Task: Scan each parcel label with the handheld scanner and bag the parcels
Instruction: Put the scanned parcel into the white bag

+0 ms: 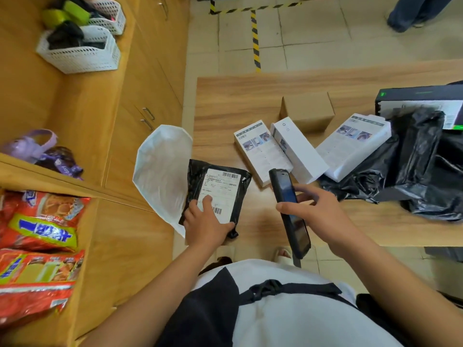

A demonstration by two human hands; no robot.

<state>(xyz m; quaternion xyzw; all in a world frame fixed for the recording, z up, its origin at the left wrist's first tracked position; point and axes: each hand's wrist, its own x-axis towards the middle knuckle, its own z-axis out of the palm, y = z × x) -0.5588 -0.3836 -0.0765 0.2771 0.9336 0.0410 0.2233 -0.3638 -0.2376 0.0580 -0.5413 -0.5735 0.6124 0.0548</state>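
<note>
A black plastic parcel [220, 181] with a white barcode label lies at the left end of the wooden table [250, 96]. My left hand [205, 221] grips its near edge, thumb under the edge and fingers on the label. My right hand [318, 211] holds the dark handheld scanner [288, 204] just right of the parcel, its head pointing away from me. A white plastic bag [162, 171] hangs over the table's left edge, beside and partly under the parcel.
Three white product boxes [263, 151] and a brown carton [308, 111] lie behind the scanner. Crumpled black bags [413, 166] and a dark box [421, 98] fill the right end. Wooden cabinets [112, 108] with white baskets and snack packs stand left. A person's legs [413, 13] show far right.
</note>
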